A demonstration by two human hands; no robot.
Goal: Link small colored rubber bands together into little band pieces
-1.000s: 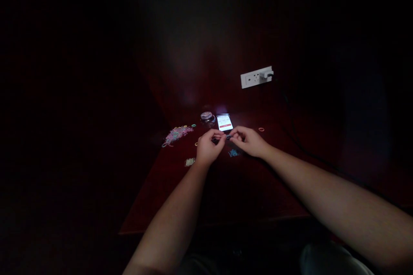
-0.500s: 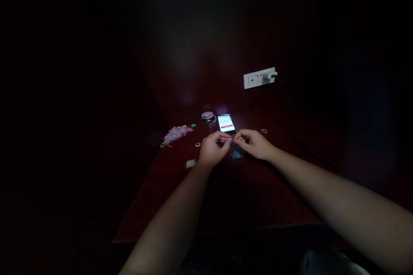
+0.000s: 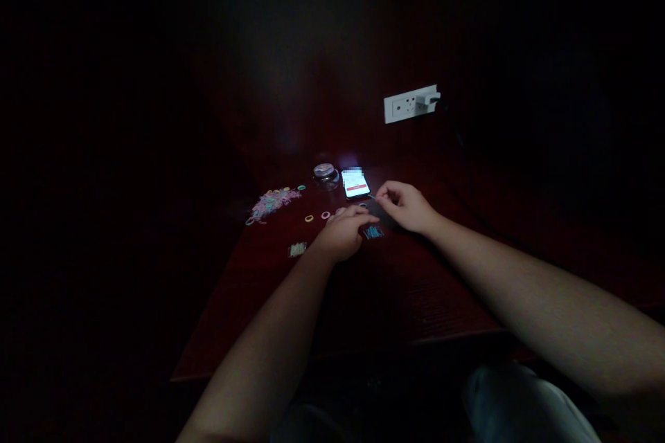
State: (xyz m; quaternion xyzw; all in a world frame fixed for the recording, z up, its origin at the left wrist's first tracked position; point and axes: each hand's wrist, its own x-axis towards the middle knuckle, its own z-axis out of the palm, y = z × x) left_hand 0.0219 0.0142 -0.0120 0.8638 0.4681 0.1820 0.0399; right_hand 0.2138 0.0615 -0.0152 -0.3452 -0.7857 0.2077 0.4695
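My left hand (image 3: 340,234) lies low over the table, fingers stretched to the right and apart, nothing visible in them. Just beyond its fingertips is a small pile of blue hair ties (image 3: 373,232). To its right, my right hand (image 3: 408,208) has thumb and forefinger pinched on a pale bluish hair tie (image 3: 372,196), mostly hidden, close to the phone's lower corner. Single ties lie around the left hand: a yellow hair tie (image 3: 309,219), a pink hair tie (image 3: 325,215) and a dark-looking one near the fingers. Left of the wrist is a pile of pale yellow hair ties (image 3: 297,249).
A lit phone (image 3: 356,183) lies behind the hands, beside a lidded clear jar (image 3: 325,177). A heap of mixed pastel hair ties (image 3: 273,204) is at the left. A white wall socket (image 3: 410,104) holds a plug. The dark red table (image 3: 364,311) ends in front.
My hands have come apart. The left has opened and lowered toward the table, while the right keeps its pinch. The whole view has shifted slightly, and a pink hair tie now shows beside the left hand.
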